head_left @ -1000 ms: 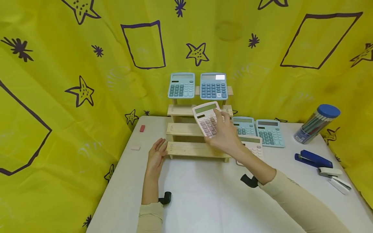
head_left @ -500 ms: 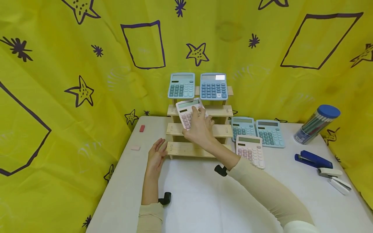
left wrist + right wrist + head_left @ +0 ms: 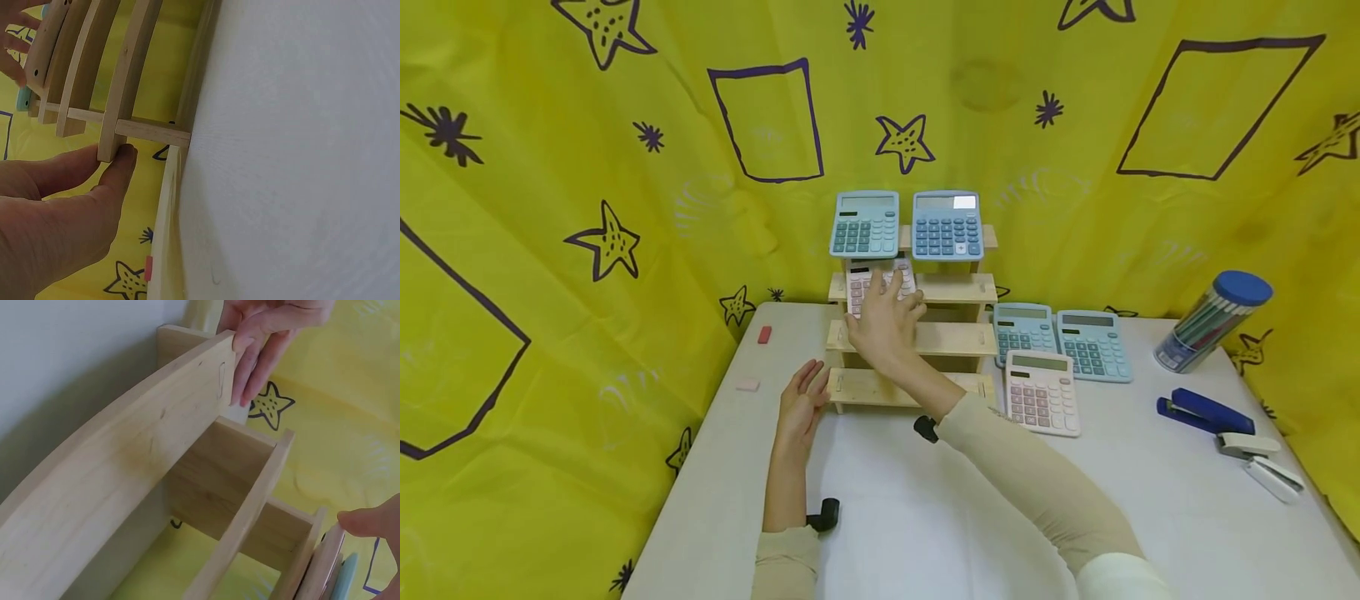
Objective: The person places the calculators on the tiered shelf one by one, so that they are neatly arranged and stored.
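Note:
My right hand [image 3: 887, 325] holds a pink calculator [image 3: 856, 285], thumb at its left edge and fingers spread over the keys. The calculator stands on the second tier from the top of a stepped wooden rack [image 3: 947, 337], at the left, its screen partly behind a green calculator [image 3: 865, 223]. In the right wrist view, the thumb [image 3: 359, 522] meets the calculator's edge [image 3: 325, 562]. My left hand [image 3: 800, 408] pinches the left end of the lowest board [image 3: 128, 75] between thumb and fingers, as the left wrist view shows.
A blue calculator [image 3: 947, 225] shares the top tier. Right of the rack lie two green calculators [image 3: 1024, 329] and another pink calculator [image 3: 1042, 392]. Farther right are a pencil tub [image 3: 1213, 321], a blue stapler [image 3: 1206, 411] and a white stapler [image 3: 1273, 479]. Two erasers [image 3: 764, 335] lie left.
My right hand has carried the pink calculator leftward and straightened it on the rack beneath the green one. The left hand has stayed at the lowest board's end.

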A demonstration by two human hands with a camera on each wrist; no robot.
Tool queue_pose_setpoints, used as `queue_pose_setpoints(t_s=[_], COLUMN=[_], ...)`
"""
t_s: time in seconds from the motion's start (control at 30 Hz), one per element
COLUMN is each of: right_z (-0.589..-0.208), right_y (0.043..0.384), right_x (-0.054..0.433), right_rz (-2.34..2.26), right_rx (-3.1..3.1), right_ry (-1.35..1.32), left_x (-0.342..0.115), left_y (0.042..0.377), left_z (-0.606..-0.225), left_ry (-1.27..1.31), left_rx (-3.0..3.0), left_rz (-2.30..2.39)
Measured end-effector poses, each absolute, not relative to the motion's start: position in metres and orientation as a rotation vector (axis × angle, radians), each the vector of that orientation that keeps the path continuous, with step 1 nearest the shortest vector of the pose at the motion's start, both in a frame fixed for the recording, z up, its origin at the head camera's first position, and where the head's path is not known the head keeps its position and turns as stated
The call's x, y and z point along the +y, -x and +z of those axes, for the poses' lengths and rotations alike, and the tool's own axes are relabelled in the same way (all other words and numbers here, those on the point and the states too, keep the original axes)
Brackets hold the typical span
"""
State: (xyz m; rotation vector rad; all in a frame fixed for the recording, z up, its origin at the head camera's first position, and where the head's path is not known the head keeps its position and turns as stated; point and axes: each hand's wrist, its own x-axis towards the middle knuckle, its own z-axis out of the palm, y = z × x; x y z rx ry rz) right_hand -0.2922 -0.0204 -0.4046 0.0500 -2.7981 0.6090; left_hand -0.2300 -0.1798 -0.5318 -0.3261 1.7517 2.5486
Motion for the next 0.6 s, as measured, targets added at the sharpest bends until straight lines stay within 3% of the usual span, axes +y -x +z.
queue_pose_setpoints(t_s=[0.3,0.6], right_z=[-0.409,-0.414], right_y=[0.29,0.24], right_x=[-0.011,0.048], right_rz=[0.657,0.841], right_rx=[-2.787,-2.692], right_ry=[-0.055,-0.171], left_x=[-0.175,-0.176], left_y=[0.231,0.23], left_z=[-0.535,-0.532], left_ry=[0.326,0.355], left_rx=[1.731,1.719], left_rz=[2.552,2.557])
